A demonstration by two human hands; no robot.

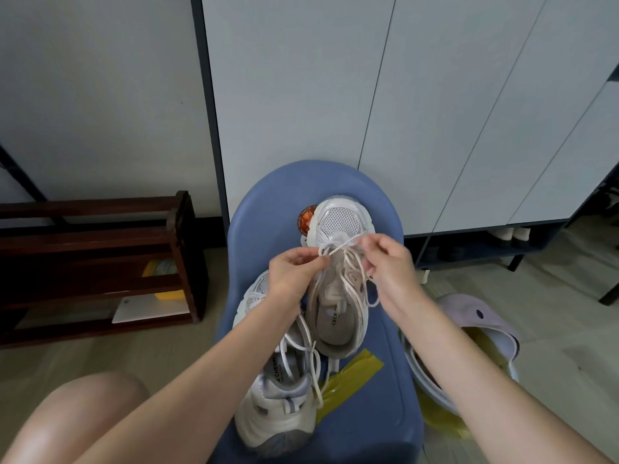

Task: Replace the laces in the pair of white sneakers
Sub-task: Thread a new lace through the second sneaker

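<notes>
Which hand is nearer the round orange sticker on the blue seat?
Left. The left hand pinches the lace just below the sticker; the right hand pinches lace on the far side of the sneaker, which lies between it and the sticker.

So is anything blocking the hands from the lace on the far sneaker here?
Nothing visible does. The left hand and right hand already pinch the white lace over the lowest eyelets of the far white mesh sneaker on the blue plastic chair.
</notes>
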